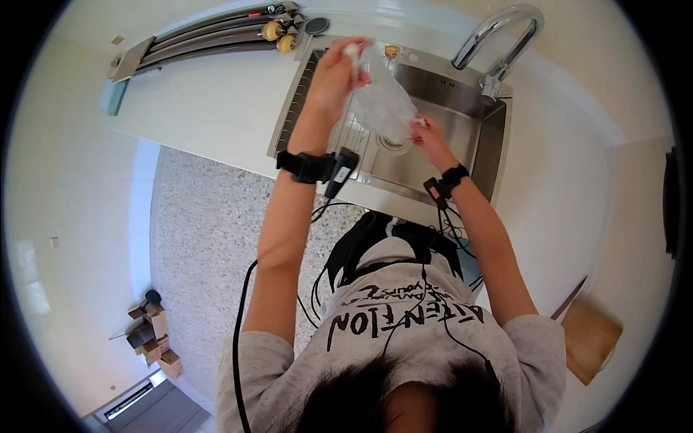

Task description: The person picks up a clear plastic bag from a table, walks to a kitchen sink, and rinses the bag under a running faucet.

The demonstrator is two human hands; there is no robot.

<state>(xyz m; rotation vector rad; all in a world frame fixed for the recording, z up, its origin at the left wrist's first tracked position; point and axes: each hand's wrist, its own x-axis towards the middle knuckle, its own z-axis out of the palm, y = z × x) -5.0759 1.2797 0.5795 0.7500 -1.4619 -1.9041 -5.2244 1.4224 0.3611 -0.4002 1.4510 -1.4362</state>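
Observation:
A whitish translucent plastic bag is stretched between my two hands above the stainless steel sink. My left hand, raised higher in the picture, grips the bag's upper end and is slightly blurred. At the bag's lower right corner, my right hand pinches it between the fingers. Behind the bag, the sink's drain is partly covered. A wire rack lies across the left part of the sink, also partly hidden by the bag. I cannot tell whether anything is in the bag.
A chrome faucet arches over the sink's back right. Several long dark tubes lie on the counter at the upper left. A brown board is at the lower right. Black cables hang from both wrist straps; cardboard boxes stand on the floor.

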